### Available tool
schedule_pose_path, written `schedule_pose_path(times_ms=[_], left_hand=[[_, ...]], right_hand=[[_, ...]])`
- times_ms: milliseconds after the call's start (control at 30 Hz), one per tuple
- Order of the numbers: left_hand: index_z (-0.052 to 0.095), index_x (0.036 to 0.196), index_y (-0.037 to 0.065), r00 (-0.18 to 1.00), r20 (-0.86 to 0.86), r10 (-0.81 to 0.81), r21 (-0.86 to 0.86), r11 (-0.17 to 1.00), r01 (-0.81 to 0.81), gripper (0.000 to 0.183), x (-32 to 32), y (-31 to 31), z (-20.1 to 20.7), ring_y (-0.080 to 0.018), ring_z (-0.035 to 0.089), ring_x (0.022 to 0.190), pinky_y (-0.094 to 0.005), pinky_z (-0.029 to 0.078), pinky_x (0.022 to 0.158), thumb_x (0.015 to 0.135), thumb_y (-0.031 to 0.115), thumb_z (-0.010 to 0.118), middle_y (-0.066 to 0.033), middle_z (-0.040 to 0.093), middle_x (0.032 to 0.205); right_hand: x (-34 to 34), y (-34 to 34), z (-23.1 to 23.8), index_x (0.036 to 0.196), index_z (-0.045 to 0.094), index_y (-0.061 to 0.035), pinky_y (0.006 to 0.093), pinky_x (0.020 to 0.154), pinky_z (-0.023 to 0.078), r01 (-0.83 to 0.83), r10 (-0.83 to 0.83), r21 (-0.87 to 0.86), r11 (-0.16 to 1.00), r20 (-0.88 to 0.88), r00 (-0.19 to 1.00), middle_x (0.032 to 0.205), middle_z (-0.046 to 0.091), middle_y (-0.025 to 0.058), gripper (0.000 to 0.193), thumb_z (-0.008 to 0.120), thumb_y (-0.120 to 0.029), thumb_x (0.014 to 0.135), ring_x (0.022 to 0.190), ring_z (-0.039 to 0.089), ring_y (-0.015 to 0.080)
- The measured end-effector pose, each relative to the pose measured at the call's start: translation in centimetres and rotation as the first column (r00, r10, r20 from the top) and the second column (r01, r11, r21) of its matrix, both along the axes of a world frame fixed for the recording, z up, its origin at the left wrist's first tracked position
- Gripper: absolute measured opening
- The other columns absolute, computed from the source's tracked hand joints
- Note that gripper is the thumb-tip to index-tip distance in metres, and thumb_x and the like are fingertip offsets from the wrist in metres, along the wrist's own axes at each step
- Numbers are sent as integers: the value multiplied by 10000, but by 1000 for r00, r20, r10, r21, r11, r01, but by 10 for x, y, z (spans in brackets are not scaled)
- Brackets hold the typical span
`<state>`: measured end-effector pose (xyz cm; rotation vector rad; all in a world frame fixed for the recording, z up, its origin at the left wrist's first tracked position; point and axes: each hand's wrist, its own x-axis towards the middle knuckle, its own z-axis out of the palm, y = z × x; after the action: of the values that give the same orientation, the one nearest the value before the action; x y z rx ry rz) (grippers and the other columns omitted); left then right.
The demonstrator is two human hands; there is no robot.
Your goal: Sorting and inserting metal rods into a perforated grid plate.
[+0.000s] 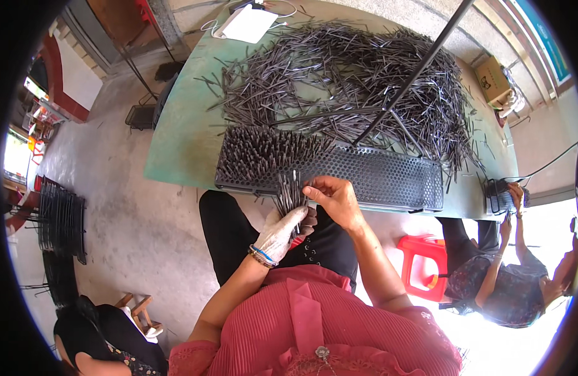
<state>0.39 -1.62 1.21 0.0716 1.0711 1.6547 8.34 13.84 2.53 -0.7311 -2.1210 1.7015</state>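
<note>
Gripping a bundle of thin metal rods [289, 191], gloved left hand [279, 233] fisted; bare right hand [334, 199] pinches one — stiff, light, slippery, best held mid-shaft.

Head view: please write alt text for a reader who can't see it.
A person's gloved left hand holds a bundle of thin dark metal rods while the bare right hand pinches one, at the near edge of a perforated black tray partly filled with upright rods. Behind it, loose rods are heaped across a green table.
</note>
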Motion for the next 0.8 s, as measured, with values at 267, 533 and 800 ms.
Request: schedule_pose_path(times_ms=[267,533,800], left_hand=[[616,1086,1,1000,8,3,-37,999,-2,266,-1,0,-2,-152,665,771,-281,551,682,939,219,578,-78,676,931],[592,1071,11,998,-59,-29,-95,995,23,221,2,-2,-5,-157,666,762,-268,552,627,916,169,603,-84,669,910],[591,1038,20,997,-65,42,-91,995,-47,201,3,-2,-5,-163,668,741,-268,554,615,914,176,613,-82,664,882]], right_hand=[[0,13,-4,1064,613,31,250,772,512,-6,-36,-245,970,-169,985,907,679,53,219,666,-96,894,846,620,96],[-4,6,-7,1127,613,63,249,764,537,-32,13,-215,976,-87,996,946,698,110,312,701,-66,857,850,643,109],[-1,6,-3,1129,624,66,256,760,546,63,-76,-154,986,-80,994,937,706,125,338,722,-78,839,840,650,112]])
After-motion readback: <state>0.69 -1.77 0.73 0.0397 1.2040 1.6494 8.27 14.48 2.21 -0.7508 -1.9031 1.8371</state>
